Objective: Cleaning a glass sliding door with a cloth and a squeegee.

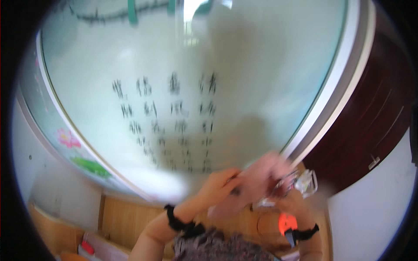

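Note:
My left hand (pixel 220 186) grips a pink cloth-like item (pixel 251 186) that stretches between both hands; its exact kind is blurred. At its right end my right hand (pixel 290 199) is closed around part of it, beside something dark red and shiny that I cannot identify. Black bands circle both wrists. Both hands are in front of the lower right part of a frosted glass sliding door (pixel 261 81), which bears dark painted characters.
A pale door frame (pixel 326 94) curves down the right, beside a dark red wooden panel (pixel 362 130). Clear plastic packaging (pixel 305 182) lies past my right hand. An orange object (pixel 287 223) is below, over the wooden floor (pixel 130 218). White walls flank both sides.

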The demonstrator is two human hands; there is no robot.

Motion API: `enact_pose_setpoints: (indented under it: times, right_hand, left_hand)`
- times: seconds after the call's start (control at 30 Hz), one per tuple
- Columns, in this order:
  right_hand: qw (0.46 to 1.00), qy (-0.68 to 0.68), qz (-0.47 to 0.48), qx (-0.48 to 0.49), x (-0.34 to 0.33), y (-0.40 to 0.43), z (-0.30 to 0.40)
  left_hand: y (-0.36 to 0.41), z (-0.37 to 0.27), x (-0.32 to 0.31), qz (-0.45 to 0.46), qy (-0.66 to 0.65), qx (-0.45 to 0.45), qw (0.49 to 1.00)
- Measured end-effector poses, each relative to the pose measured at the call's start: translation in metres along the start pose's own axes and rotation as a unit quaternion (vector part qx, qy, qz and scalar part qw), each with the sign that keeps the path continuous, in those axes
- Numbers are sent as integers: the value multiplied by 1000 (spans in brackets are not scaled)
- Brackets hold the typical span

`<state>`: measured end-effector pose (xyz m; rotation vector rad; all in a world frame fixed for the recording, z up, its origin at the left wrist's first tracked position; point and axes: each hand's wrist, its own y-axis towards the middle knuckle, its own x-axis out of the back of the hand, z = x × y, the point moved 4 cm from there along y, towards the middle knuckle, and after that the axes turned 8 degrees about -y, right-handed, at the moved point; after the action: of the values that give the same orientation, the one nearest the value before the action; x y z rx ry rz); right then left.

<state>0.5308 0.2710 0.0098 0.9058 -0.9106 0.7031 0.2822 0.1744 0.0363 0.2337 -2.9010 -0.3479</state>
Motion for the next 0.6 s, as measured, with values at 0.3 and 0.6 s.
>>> enact_pose_setpoints:
  times: [0.3, 0.6]
  right_hand:
    - [969, 19, 154, 191, 137, 41, 69]
    - [854, 24, -506, 119, 423, 254, 185]
  left_hand:
    - [-87, 39, 149, -299, 2, 5, 954]
    - [-155, 83, 213, -325, -347, 11, 880]
